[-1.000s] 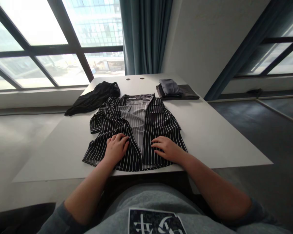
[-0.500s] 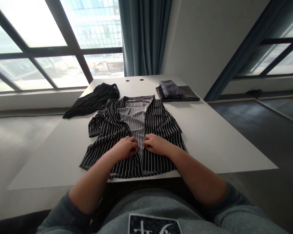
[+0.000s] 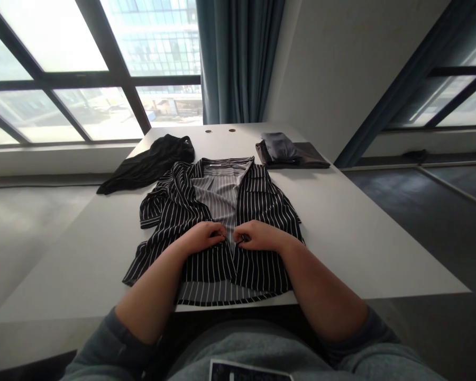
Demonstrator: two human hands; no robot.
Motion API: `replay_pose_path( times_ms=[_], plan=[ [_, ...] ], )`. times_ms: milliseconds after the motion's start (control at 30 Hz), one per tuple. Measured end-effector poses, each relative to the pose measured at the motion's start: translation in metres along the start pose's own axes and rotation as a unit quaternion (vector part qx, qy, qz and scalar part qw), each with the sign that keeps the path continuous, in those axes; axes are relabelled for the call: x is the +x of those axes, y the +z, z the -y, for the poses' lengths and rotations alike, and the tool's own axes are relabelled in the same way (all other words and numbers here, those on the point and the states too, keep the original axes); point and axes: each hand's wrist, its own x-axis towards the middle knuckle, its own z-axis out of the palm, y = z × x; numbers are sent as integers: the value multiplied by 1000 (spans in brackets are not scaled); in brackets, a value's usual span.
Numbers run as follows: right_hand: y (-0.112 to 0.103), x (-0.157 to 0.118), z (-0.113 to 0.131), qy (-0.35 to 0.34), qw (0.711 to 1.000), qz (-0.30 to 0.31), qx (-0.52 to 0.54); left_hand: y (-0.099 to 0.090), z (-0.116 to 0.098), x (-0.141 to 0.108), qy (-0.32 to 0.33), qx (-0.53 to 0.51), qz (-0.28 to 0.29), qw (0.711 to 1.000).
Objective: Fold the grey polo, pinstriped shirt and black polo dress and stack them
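Note:
A black shirt with white stripes [image 3: 262, 211] lies face up on the white table, its collar pointing away from me and its front hanging apart. Between the two front edges shows the paler inside of the back. My left hand [image 3: 206, 235] is closed on the left front edge, fingertips pinching the cloth. Close beside it, my right hand [image 3: 254, 234] pinches the right front edge in the same way. Below my hands the front panels are raised a little, and the inside of the back hem shows near the table's front edge.
On the white table [image 3: 353, 233], a crumpled black garment [image 3: 150, 161] lies at the back left. Folded dark clothes [image 3: 313, 155] with a grey folded piece [image 3: 280, 146] on top sit at the back right. Behind stand a blue curtain [image 3: 238, 63] and windows.
Both hands have drawn slightly closer together with the front edges pinched. The front panels' lower hems have lifted and shifted away from me, baring more of the back hem's inside.

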Motion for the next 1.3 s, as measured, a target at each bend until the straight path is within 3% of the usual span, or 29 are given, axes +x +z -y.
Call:
replay_pose_path(
  times_ms=[200, 433, 633, 733, 833, 1033, 1200, 1300],
  plan=[
    [0, 0, -4, -22, 999, -18, 31, 4, 0, 0, -54, -37, -27, 997],
    [-4, 0, 11, 36, 999, -25, -6, 11, -7, 0, -103, -60, -76, 990],
    [-5, 12, 26, 97, 983, -147, -44, 16, -5, 4, -135, -116, -148, 973],
    [-1, 15, 25, 78, 988, -135, -4, 15, -4, 4, -160, -106, -191, 963],
    [2, 12, 16, 9, 995, -98, 35, 12, -5, 4, -169, -78, -216, 958],
    [5, 7, 3, -90, 985, -133, 63, 12, -7, 5, -156, -92, -203, 962],
    [12, 10, -1, -73, 984, -164, 19, 12, -6, 4, -132, -178, -168, 960],
    [15, 11, -3, -47, 981, -187, 22, 12, -7, 3, -123, -165, -167, 964]
  ],
)
